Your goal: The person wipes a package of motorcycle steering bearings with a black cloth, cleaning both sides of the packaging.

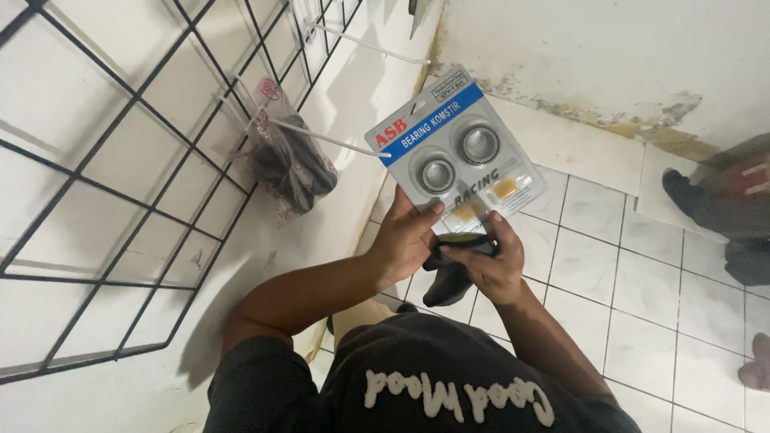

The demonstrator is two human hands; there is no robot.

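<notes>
**Blister pack held up by both hands**

Fingers first: my left hand [407, 240] is closed on the lower edge of the blister pack [457, 152], thumb pressed flat on its front. My right hand [491, 265] also pinches that lower edge with its thumb, and its other fingers curl around a dark object [451, 277] I cannot identify. I see the pack tilted, raised before the white wall, two round bearings under clear plastic. Its top corner sits just beside a white hook [329, 138] on the wire grid [120, 160], where a bag of dark parts [289, 160] hangs.
</notes>
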